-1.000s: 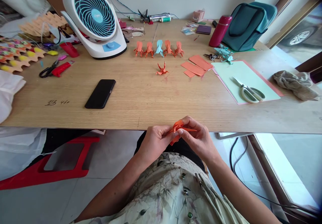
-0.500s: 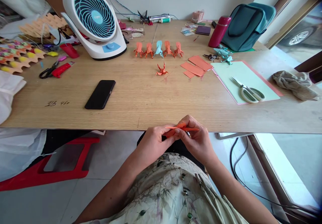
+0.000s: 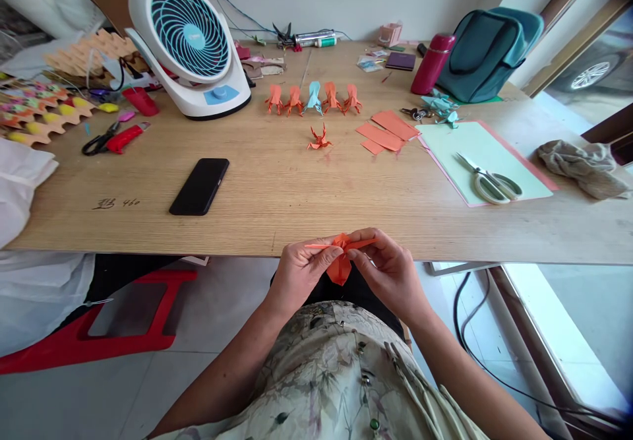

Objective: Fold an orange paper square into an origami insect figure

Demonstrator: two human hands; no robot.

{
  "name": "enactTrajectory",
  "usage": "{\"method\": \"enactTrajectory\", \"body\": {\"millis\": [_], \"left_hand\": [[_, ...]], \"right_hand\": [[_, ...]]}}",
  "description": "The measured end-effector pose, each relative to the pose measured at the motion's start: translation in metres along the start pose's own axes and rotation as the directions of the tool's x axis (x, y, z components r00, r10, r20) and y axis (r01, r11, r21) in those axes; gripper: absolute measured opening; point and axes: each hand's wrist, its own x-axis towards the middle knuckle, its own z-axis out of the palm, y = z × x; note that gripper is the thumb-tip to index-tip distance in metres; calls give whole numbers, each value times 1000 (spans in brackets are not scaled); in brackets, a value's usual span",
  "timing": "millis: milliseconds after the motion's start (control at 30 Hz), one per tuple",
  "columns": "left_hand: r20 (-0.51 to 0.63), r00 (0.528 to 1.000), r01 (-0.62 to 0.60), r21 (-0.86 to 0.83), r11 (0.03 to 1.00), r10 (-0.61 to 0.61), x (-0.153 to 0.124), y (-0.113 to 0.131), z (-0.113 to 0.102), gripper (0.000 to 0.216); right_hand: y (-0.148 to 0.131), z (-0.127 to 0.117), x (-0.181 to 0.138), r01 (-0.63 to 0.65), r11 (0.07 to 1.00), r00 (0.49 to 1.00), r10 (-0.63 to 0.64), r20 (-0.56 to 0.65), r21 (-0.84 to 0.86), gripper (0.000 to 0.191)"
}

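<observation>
Between my hands, at the table's front edge, is a folded orange origami piece (image 3: pixel 339 270) with a flap sticking out to each side and a pointed body hanging down. My left hand (image 3: pixel 305 270) pinches its left side between thumb and fingers. On the other side, my right hand (image 3: pixel 386 267) grips it the same way, thumb near the centre. Fingers cover part of the folds. Farther back on the table lies a small orange origami figure (image 3: pixel 319 138) with spread points. Behind it stands a row of several folded figures, orange ones and one blue figure (image 3: pixel 314 97).
Orange paper strips (image 3: pixel 388 138) lie right of the figures. Scissors (image 3: pixel 494 183) rest on pale green paper (image 3: pixel 445 150). A black phone (image 3: pixel 199 187) lies left, with a fan (image 3: pixel 190 37) behind it. A red bottle (image 3: pixel 432 64) and teal bag (image 3: pixel 489 54) stand at back right.
The orange origami piece has turned in my hands: its pointed body now shows hanging down, where before it was mostly edge-on. My hands have drawn slightly apart. The table things stay put.
</observation>
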Motion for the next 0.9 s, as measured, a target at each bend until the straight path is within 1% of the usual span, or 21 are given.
{"method": "enactTrajectory", "body": {"millis": [100,167,233,367,500,600,767,900], "left_hand": [[-7,999,-53,6,999,53,0,-2,-2,23],[-40,995,-92,49,995,94,1,-2,-2,21],[-72,992,-102,85,991,108,1,-2,-2,18],[-95,994,-56,57,997,61,0,0,-1,12],[-86,996,-32,43,999,36,-1,3,-1,10],[-84,996,-41,43,998,44,0,2,-1,11],[-95,995,-2,75,997,9,1,-2,0,15],[-107,993,-36,145,989,52,-1,0,1,15]], "right_hand": [[1,-2,2,30,999,1000,-30,3,41,7],[2,-2,3,59,998,998,-59,-12,39,5],[3,-2,3,49,998,998,-48,-27,29,3],[5,-1,3,-30,997,998,34,-57,65,8],[4,-1,3,-33,998,995,37,-95,45,10],[6,-2,5,-46,997,995,52,-85,65,14],[13,-4,7,-145,974,988,151,-24,176,19],[11,-2,6,-150,967,986,160,-35,206,20]]}}
